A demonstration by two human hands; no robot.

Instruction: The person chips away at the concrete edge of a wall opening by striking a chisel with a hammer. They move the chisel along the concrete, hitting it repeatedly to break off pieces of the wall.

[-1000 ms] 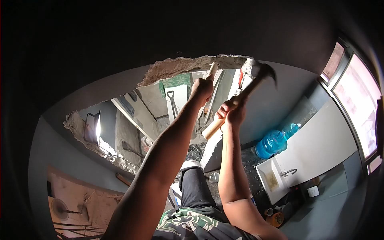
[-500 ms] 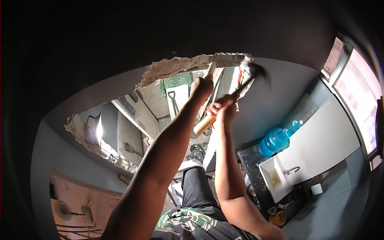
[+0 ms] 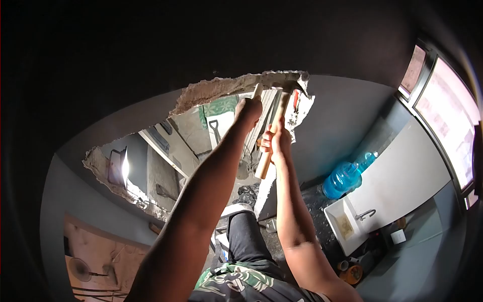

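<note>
My left hand (image 3: pixel 247 109) is closed around a pale, rod-shaped tool (image 3: pixel 258 91), whose upper end reaches the broken edge of the wall opening (image 3: pixel 214 91). Its exact kind is not clear, and the rest is hidden by the hand. Lower and to the right, my right hand (image 3: pixel 277 138) grips a hammer (image 3: pixel 282 108) by its light wooden handle. The hammer's dark head, with a curved pointed end, is close to the upper right corner of the opening, near the rod. A red strip (image 3: pixel 296 100) shows in the rough masonry there.
Through the opening stand a shovel handle (image 3: pixel 215 132), a green patterned cloth (image 3: pixel 221 106) and a bright lamp (image 3: pixel 125 166). Blue water bottles (image 3: pixel 342 179) and a white sink (image 3: pixel 339 226) with a tap are on the right, below a window (image 3: pixel 450 113).
The hammer has swung left and up from beyond the right edge, its head now nearer the rod. My right hand has risen slightly left; my left hand has shifted a little left.
</note>
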